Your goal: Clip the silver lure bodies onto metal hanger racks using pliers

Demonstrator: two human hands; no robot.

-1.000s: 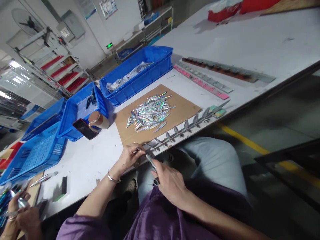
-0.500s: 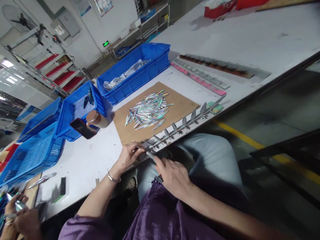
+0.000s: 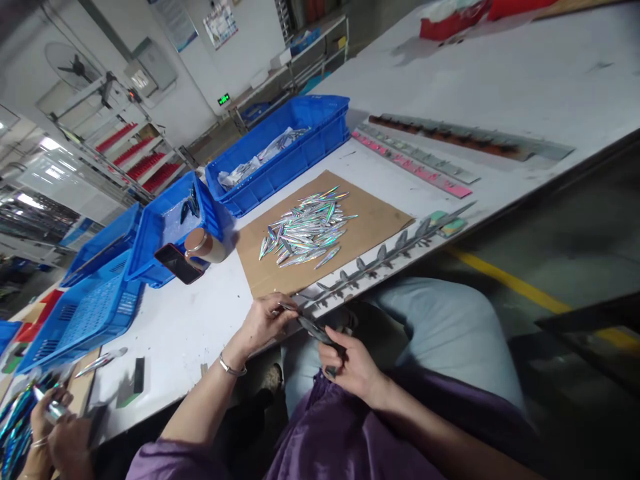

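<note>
My left hand (image 3: 263,320) rests at the tabletop (image 3: 175,327) edge, just on the near side of the cardboard sheet (image 3: 380,213). Its wrist is bent and its fingers pinch the near end of the metal strip (image 3: 380,257), steadying it, I judge. Beside it, off the edge, my right hand (image 3: 354,369) curls its fingers tight around the pliers (image 3: 313,327), angling them toward that pinch.

The dark slim metal tool (image 3: 314,328) is half buried in the right hand (image 3: 353,367), its kind unclear. What the left hand (image 3: 265,319) pinches is too small to tell. A co-worker's blurred hands (image 3: 50,433) and the red plastic tray (image 3: 450,28) are cut by the edges.
</note>
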